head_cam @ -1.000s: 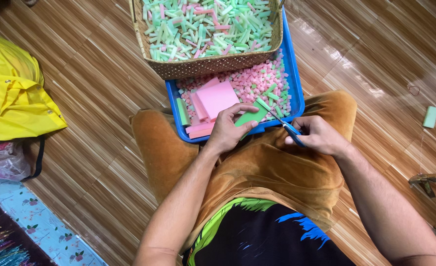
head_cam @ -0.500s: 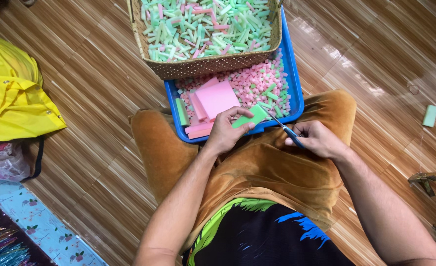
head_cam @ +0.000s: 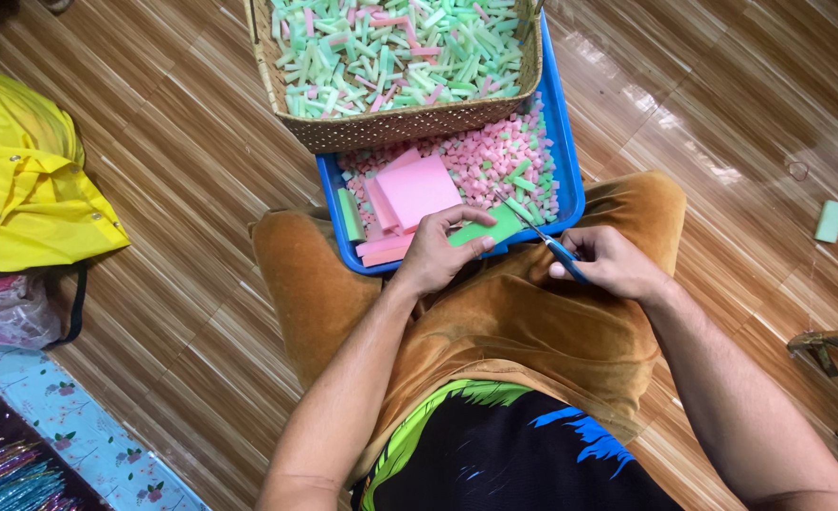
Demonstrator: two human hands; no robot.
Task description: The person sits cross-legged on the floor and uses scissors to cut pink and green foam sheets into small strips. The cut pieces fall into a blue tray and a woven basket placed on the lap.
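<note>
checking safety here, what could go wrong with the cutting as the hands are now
The left hand pinches the green strip close to the scissors, so the blades might nick a fingertip. The blue tray rests on the lap, partly under the basket; a leg shift could tip it and spill the cut pieces.

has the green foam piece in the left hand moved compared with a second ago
Yes. The green foam strip in the left hand sat higher over the blue tray; it now lies lower, at the near rim.

Striped wooden floor (head_cam: 173, 170) (glossy, light glare upper right); floral mat (head_cam: 88, 445) lower left.
</note>
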